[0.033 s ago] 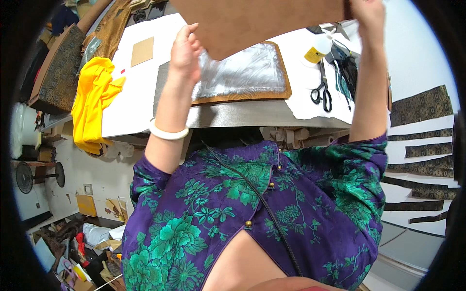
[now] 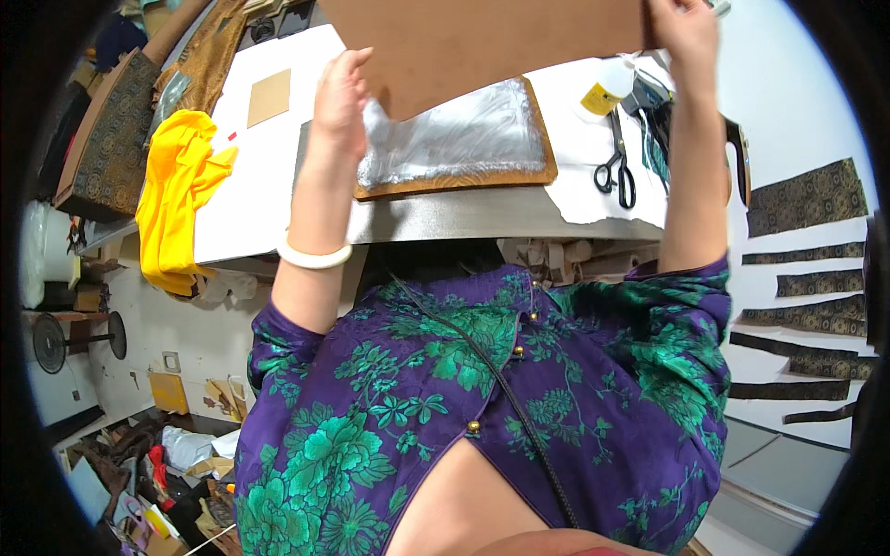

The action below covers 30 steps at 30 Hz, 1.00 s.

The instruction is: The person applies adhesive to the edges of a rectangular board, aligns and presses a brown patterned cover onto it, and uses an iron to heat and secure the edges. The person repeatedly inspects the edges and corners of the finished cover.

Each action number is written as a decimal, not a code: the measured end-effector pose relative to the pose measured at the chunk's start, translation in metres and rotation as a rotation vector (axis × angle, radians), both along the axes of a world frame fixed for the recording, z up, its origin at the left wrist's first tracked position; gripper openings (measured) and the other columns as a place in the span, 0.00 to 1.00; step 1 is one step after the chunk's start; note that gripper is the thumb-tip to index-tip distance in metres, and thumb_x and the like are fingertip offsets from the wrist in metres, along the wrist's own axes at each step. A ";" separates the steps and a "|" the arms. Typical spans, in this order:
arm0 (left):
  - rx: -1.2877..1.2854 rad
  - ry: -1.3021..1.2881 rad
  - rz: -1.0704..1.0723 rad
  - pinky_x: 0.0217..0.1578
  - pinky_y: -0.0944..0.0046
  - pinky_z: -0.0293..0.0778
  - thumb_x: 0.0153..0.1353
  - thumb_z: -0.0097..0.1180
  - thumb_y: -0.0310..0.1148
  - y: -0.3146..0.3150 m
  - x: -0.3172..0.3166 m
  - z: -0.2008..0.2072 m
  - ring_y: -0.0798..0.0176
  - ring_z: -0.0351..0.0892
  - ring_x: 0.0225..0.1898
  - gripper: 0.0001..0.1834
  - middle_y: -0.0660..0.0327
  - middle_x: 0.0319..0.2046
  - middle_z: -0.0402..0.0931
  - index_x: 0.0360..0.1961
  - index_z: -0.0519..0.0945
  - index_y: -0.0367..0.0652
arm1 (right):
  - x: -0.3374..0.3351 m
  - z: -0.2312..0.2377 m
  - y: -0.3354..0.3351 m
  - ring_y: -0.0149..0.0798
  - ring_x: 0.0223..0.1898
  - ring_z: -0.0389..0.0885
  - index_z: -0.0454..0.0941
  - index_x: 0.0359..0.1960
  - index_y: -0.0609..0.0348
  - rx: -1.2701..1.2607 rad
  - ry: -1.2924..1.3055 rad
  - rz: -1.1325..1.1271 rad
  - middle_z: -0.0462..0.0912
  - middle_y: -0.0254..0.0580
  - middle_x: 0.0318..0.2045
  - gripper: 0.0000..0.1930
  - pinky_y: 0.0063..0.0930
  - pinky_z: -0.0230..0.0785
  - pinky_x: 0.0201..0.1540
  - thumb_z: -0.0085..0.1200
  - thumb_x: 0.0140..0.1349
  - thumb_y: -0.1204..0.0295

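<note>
Left hand (image 2: 341,97) grips the lower-left corner of a brown cardboard sheet (image 2: 482,46), fingers closed on its edge; right hand (image 2: 686,32) pinches the sheet's right edge at 1 o'clock. Both arms are raised, so the sheet hangs in the air above the white worktable (image 2: 250,204), tilted toward the person, probably to keep it flat and off the things below.

Directly under it, at 12 o'clock, lies a brown board (image 2: 464,181) with a crinkled silvery plastic sheet (image 2: 454,134) spread on top. Black scissors (image 2: 616,171) lie at 1 o'clock beside a small white bottle with a yellow label (image 2: 607,93); its contents can't be seen. A yellow cloth (image 2: 176,199) drapes over the table edge at 10 o'clock, a small tan square (image 2: 269,97) just above it. Dark patterned fabric strips (image 2: 807,195) sit at 3 o'clock. A white bangle (image 2: 315,257) circles the left wrist.
</note>
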<state>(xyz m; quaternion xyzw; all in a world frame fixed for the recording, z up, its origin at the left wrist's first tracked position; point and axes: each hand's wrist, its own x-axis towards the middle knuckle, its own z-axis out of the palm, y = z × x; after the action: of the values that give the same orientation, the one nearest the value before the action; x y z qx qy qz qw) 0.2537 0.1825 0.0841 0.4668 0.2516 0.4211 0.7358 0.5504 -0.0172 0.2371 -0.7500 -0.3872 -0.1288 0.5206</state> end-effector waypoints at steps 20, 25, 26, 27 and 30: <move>0.327 0.572 0.195 0.64 0.58 0.64 0.59 0.68 0.37 -0.025 -0.064 -0.086 0.56 0.68 0.66 0.31 0.46 0.62 0.72 0.61 0.75 0.34 | -0.043 -0.238 -0.049 0.41 0.36 0.87 0.85 0.34 0.65 -0.198 0.410 -0.091 0.88 0.47 0.33 0.15 0.32 0.76 0.44 0.62 0.59 0.62; 0.498 0.632 0.247 0.70 0.54 0.55 0.58 0.69 0.40 -0.029 -0.065 -0.094 0.52 0.57 0.73 0.32 0.45 0.66 0.68 0.60 0.77 0.34 | -0.047 -0.246 -0.053 0.41 0.35 0.87 0.85 0.34 0.65 -0.171 0.400 -0.091 0.88 0.47 0.31 0.15 0.33 0.76 0.43 0.62 0.59 0.63; 0.520 0.653 0.257 0.70 0.54 0.55 0.58 0.69 0.40 -0.029 -0.066 -0.097 0.51 0.57 0.73 0.31 0.45 0.66 0.68 0.60 0.77 0.34 | -0.049 -0.244 -0.053 0.41 0.35 0.87 0.85 0.34 0.65 -0.187 0.383 -0.102 0.88 0.47 0.31 0.15 0.33 0.76 0.43 0.62 0.59 0.63; 0.541 0.675 0.267 0.70 0.54 0.55 0.58 0.69 0.40 -0.028 -0.067 -0.102 0.51 0.57 0.73 0.31 0.45 0.66 0.68 0.59 0.77 0.35 | -0.051 -0.242 -0.055 0.41 0.35 0.87 0.85 0.33 0.65 -0.203 0.367 -0.113 0.88 0.47 0.31 0.14 0.33 0.76 0.43 0.62 0.59 0.63; 0.576 0.717 0.273 0.70 0.53 0.55 0.58 0.69 0.40 -0.030 -0.067 -0.103 0.51 0.57 0.73 0.30 0.45 0.66 0.68 0.59 0.78 0.35 | -0.054 -0.241 -0.057 0.42 0.35 0.87 0.85 0.33 0.65 -0.217 0.343 -0.129 0.88 0.47 0.32 0.14 0.33 0.76 0.44 0.62 0.59 0.63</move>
<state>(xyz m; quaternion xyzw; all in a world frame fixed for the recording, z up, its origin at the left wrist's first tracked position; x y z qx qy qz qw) 0.1872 0.1529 -0.0189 0.7300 0.4218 0.3791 0.3814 0.4969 -0.0741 -0.0034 -0.8359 -0.2556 0.0100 0.4856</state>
